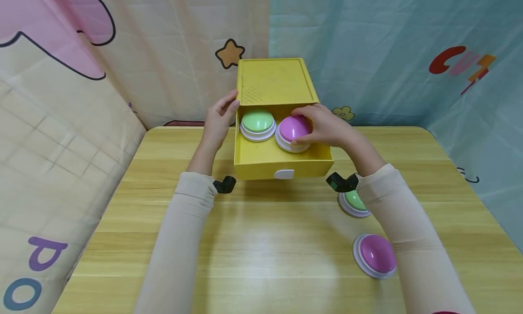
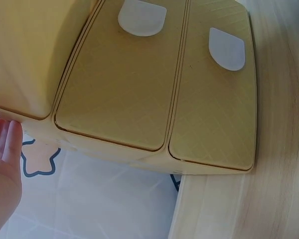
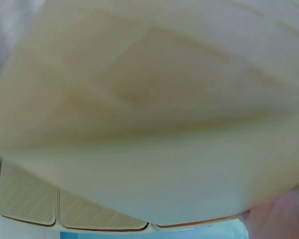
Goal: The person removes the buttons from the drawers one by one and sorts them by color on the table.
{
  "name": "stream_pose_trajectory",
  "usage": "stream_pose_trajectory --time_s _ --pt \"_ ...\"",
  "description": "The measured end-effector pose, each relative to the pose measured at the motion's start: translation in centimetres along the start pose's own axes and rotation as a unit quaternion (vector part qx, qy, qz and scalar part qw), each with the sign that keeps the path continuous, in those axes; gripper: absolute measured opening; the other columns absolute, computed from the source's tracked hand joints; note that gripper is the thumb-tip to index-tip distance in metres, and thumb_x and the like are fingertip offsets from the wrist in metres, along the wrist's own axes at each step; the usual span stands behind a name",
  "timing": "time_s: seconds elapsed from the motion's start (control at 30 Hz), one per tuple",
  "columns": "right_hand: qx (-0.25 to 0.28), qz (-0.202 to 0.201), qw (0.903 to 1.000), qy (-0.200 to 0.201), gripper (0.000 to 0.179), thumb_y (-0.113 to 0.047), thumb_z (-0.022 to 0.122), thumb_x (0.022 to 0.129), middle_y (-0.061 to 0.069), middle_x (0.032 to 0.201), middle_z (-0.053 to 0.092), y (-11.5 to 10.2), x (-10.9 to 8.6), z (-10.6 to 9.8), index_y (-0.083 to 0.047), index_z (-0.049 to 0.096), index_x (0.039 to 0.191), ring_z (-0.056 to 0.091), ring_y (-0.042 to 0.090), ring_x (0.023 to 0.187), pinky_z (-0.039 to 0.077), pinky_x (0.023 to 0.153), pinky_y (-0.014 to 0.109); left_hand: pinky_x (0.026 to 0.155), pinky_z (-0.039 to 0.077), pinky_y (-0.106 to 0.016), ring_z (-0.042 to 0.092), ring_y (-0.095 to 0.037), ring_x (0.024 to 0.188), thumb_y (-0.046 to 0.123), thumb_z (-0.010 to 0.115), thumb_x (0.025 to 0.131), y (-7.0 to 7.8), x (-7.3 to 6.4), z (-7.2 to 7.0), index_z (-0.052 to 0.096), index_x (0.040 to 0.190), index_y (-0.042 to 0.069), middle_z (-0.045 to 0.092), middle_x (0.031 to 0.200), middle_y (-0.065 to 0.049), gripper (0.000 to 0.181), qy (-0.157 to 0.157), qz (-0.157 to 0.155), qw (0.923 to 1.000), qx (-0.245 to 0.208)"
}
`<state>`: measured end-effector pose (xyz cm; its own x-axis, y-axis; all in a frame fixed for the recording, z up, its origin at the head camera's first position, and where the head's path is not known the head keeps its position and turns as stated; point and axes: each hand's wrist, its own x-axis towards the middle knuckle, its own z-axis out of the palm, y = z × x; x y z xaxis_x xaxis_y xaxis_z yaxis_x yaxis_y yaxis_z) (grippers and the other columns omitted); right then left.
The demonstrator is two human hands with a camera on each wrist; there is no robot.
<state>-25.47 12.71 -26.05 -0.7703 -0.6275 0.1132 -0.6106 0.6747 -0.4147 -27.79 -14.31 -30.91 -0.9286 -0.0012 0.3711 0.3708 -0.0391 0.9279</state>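
Observation:
A yellow drawer cabinet [image 1: 273,80] stands at the table's far edge with its top drawer [image 1: 255,153] pulled out. Inside the drawer, a green push button [image 1: 257,122] on a white base sits at left. My right hand [image 1: 333,129] reaches over the drawer's right wall and grips a pink push button [image 1: 294,127] beside it, thumb in front and fingers behind. My left hand [image 1: 218,123] touches the cabinet's left side with extended fingers. The left wrist view shows two shut lower drawers [image 2: 119,84] with white tabs. The drawer wall [image 3: 139,184] hides most of the right wrist view.
On the wooden table [image 1: 261,241], a second green button [image 1: 355,200] lies partly behind the right wrist's camera and sleeve. Another pink button [image 1: 377,255] sits nearer, beside the right forearm. Printed curtains [image 1: 359,46] hang right behind the cabinet.

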Motion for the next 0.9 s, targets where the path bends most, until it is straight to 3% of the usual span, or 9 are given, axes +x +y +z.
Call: stream_pose_trajectory --time_s 0.17,0.43,0.67,0.9 --pt "0.092 -0.015 0.9945 0.049 0.065 -0.027 0.079 0.069 0.009 0.12 0.046 0.0 -0.9 -0.2 -0.006 0.051 0.123 0.042 0.023 0.106 0.042 0.087 0.04 0.095 0.036 -0.02 0.042 -0.012 0.12 0.014 0.057 0.088 0.6 -0.3 0.1 0.049 0.127 -0.001 0.045 0.133 -0.007 0.041 -0.005 -0.009 1.0 -0.001" --pt "0.223 -0.042 0.9673 0.113 0.06 -0.006 0.077 0.069 0.004 0.116 0.045 -0.3 -2.5 -1.1 -0.003 0.052 0.123 0.044 0.017 0.103 0.047 0.083 0.029 0.095 0.036 -0.02 0.041 -0.013 0.12 0.012 0.055 0.09 2.2 -1.0 0.5 0.047 0.127 -0.004 0.043 0.134 -0.01 0.042 -0.01 -0.016 0.9998 0.013" --pt "0.229 -0.051 0.9595 0.156 0.062 0.001 0.076 0.066 0.007 0.119 0.044 -0.3 -5.3 -2.5 0.001 0.051 0.123 0.043 0.019 0.104 0.047 0.08 0.02 0.095 0.036 -0.02 0.042 -0.013 0.12 0.011 0.054 0.09 2.3 -1.1 0.6 0.047 0.127 -0.005 0.044 0.134 -0.011 0.041 -0.007 -0.008 0.9999 0.013" --pt "0.2 -0.049 0.9593 0.193 0.067 0.014 0.073 0.06 0.004 0.116 0.043 1.5 -10.2 -2.8 0.004 0.051 0.121 0.042 0.019 0.102 0.045 0.077 0.014 0.096 0.035 -0.021 0.042 -0.014 0.12 0.009 0.054 0.09 1.9 -1.0 0.5 0.047 0.126 -0.007 0.044 0.133 -0.013 0.04 -0.007 0.003 1.0 -0.001"
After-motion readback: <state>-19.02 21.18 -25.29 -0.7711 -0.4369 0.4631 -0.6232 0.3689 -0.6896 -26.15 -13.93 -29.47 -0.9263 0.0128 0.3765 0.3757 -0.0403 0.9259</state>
